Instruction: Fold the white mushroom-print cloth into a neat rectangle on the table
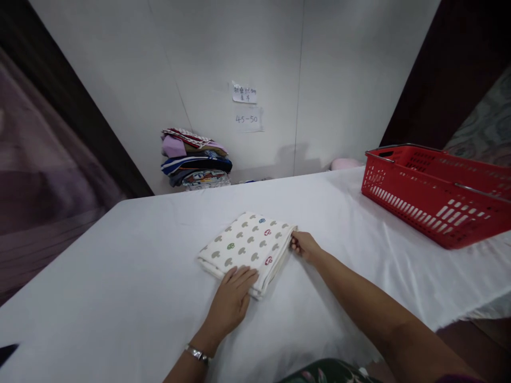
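A folded cream cloth (249, 246) printed with small mushroom shapes lies in the middle of the white-covered table (120, 276). My left hand (233, 298) rests flat on its near corner, fingers stretched out over the fabric. My right hand (303, 244) is at the cloth's right corner, its fingers pinched together on the folded edge. A metal bracelet sits on my left wrist.
A red plastic basket (435, 191) with metal handles stands at the table's right end. A stack of folded clothes (195, 158) sits at the back against the white wall, under two paper notes (246, 106). A pink object (345, 163) lies by the wall.
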A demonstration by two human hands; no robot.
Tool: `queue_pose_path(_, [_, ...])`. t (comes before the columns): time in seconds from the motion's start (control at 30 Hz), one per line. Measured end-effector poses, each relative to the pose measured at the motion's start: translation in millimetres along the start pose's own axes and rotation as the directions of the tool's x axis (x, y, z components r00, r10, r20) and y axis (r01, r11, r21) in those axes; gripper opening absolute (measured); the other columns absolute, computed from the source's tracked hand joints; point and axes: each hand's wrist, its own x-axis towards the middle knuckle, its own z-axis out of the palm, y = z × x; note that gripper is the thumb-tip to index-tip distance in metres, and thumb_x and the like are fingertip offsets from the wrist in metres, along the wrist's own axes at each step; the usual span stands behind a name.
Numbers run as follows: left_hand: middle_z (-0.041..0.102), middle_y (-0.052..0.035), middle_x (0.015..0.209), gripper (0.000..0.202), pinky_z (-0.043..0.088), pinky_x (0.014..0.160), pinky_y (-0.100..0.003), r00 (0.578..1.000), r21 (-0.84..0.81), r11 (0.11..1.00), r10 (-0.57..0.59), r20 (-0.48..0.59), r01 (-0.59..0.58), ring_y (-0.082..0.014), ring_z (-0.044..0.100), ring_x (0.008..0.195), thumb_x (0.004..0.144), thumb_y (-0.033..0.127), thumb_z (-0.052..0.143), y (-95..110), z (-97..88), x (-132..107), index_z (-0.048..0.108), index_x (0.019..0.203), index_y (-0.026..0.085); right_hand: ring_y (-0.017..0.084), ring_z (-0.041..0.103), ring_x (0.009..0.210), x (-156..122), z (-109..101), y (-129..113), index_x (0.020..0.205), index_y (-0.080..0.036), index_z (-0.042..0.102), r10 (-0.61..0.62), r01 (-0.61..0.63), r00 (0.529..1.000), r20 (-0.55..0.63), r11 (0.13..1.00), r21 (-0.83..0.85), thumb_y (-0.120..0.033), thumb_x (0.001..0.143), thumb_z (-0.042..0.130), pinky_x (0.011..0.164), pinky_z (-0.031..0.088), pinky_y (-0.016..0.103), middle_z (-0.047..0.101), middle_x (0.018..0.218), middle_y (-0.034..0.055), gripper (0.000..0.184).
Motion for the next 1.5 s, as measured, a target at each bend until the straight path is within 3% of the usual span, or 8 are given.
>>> queue_pose_path(0.17, [0.057, -0.0041, 0.127, 0.053, 0.029, 0.108, -0.047, 0.997, -0.054, 0.995, -0.081, -0.017, 0.08, -0.0205, 0.045, 0.124, 0.075, 0.004, 0.041, 8.2, 5.5, -7.1, 0.052, 0.123, 0.021, 0.01, 0.055, 0.061, -32.1, -6.6, 2.9, 0.095, -0.021, 0.059, -0.301, 0.289, 0.953, -0.035, 0.939, -0.185, -0.023, 0.076, 0.059, 0.05, 0.042, 0.018, 0.061, 0.073, -0.0016, 0.02])
queue_pose_path(0.23, [0.058, -0.0037, 0.126, 0.051, 0.029, 0.108, -0.046, 0.995, -0.085, 0.992, -0.096, -0.039, 0.093, -0.0198, 0.046, 0.123, 0.075, 0.004, 0.042, 13.5, 4.2, -7.9, 0.052, 0.123, 0.022, 0.017, 0.059, 0.083, -51.2, -3.1, 7.2, 0.105, -0.021, 0.059, -0.661, 0.653, 0.735, 0.152, 0.629, -0.421, -0.026, 0.08, 0.055, 0.066, 0.049, 0.026, 0.064, 0.095, 0.0046, 0.025])
queue_pose_path(0.3, [0.061, -0.004, 0.122, 0.046, 0.032, 0.106, -0.044, 0.99, -0.108, 0.988, -0.121, -0.076, 0.113, -0.0191, 0.049, 0.118, 0.077, 0.006, 0.044, 16.9, 1.9, -7.9, 0.054, 0.12, 0.022, 0.022, 0.057, 0.1, -71.7, 4.4, 13.5, 0.107, -0.021, 0.059, -0.76, 0.856, 0.481, 0.438, 0.298, -0.423, -0.027, 0.084, 0.053, 0.084, 0.048, 0.037, 0.063, 0.107, 0.0089, 0.025])
queue_pose_path(0.4, [0.064, -0.0056, 0.112, 0.033, 0.04, 0.097, -0.042, 0.959, -0.11, 0.971, -0.229, -0.166, 0.213, -0.0189, 0.055, 0.107, 0.082, 0.013, 0.047, 12.0, -2.5, -9.7, 0.058, 0.111, 0.023, 0.024, 0.055, 0.106, -97.7, 18.5, 25.0, 0.115, -0.022, 0.056, -0.593, 0.97, 0.203, 0.779, 0.012, -0.243, -0.025, 0.086, 0.053, 0.094, 0.043, 0.043, 0.062, 0.111, 0.0106, 0.03])
queue_pose_path(0.47, [0.065, -0.0067, 0.108, 0.025, 0.042, 0.093, -0.042, 0.909, -0.089, 0.944, -0.331, -0.252, 0.319, -0.0198, 0.056, 0.104, 0.084, 0.017, 0.048, 0.0, -6.5, -13.4, 0.06, 0.105, 0.022, 0.024, 0.056, 0.104, -106.9, 25.7, 32.2, 0.116, -0.021, 0.054, -0.474, 0.984, 0.119, 0.872, -0.06, -0.167, -0.023, 0.086, 0.053, 0.092, 0.045, 0.043, 0.062, 0.111, 0.0112, 0.031])
queue_pose_path(0.63, [0.061, -0.0081, 0.111, 0.027, 0.044, 0.091, -0.043, 0.765, -0.005, 0.826, -0.523, -0.377, 0.563, -0.022, 0.053, 0.105, 0.084, 0.017, 0.047, -46.9, -20.1, -23.2, 0.061, 0.107, 0.021, 0.024, 0.058, 0.101, -104.1, 30.3, 44.2, 0.113, -0.021, 0.055, -0.462, 0.977, 0.107, 0.88, -0.114, -0.178, -0.019, 0.087, 0.049, 0.088, 0.047, 0.042, 0.062, 0.109, 0.0117, 0.027])
queue_pose_path(1.0, [0.059, -0.0068, 0.118, 0.026, 0.046, 0.088, -0.039, 0.842, 0.165, 0.836, -0.479, -0.246, 0.524, -0.0234, 0.05, 0.109, 0.083, 0.012, 0.047, -88.8, -32.2, -10.2, 0.065, 0.099, 0.022, 0.022, 0.061, 0.091, -104.0, 36.5, 46.5, 0.103, -0.02, 0.061, -0.565, 0.955, 0.211, 0.797, -0.053, -0.291, -0.021, 0.09, 0.045, 0.082, 0.051, 0.038, 0.065, 0.098, 0.0091, 0.021])
queue_pose_path(1.5, [0.063, -0.0034, 0.105, 0.025, 0.048, 0.082, -0.032, 0.782, 0.042, 0.818, -0.532, -0.325, 0.574, -0.0179, 0.055, 0.098, 0.084, 0.012, 0.044, -91.7, -19.9, -18.2, 0.06, 0.1, 0.022, 0.019, 0.056, 0.077, -112.8, 43.3, 58.0, 0.089, -0.02, 0.059, -0.506, 0.97, 0.086, 0.858, -0.152, -0.187, -0.011, 0.087, 0.043, 0.07, 0.044, 0.034, 0.062, 0.086, 0.0068, 0.019])
